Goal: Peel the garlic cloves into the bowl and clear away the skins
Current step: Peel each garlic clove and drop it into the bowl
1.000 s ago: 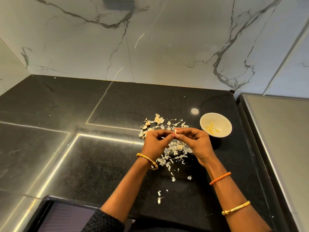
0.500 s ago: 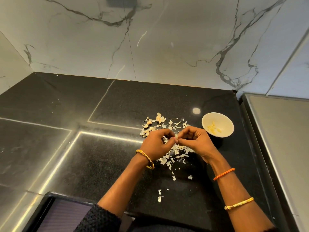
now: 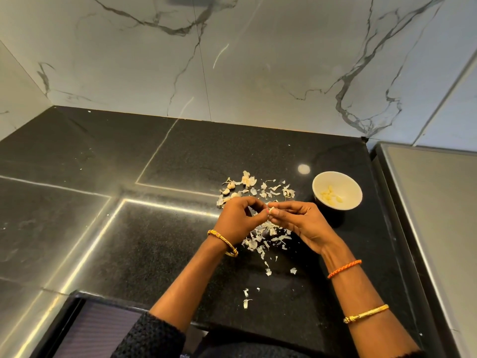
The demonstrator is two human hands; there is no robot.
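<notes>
The black table (image 3: 160, 228) is seen set against a marble wall (image 3: 258, 60), and nothing on its surface appears disturbed since a second ago: the same scatter of loose skins (image 3: 268, 236) is spread beneath and beyond the hands, and the white bowl (image 3: 337, 177) is found where it was, just to the right of them, with a few peeled cloves (image 3: 331, 196) lying inside. A small group of unpeeled cloves (image 3: 230, 188) is left at the far left edge of the skins.

What has changed lies in the hands. A second ago both were curled tightly together; now the right hand (image 3: 304, 223) is opened somewhat, palm turned up, and a pale clove (image 3: 272, 210) is exposed, pinched in the grip of its thumb and fingertips. The left hand (image 3: 238, 219) is curled, its fingertips brought against the same clove, apparently pulling at the skin; whether a flake is pinched there cannot be told.

The clove is judged nearly bare, so a drop into the bowl is probably close. The task is taken as well short of done: cloves remain, and no skins have been cleared.
</notes>
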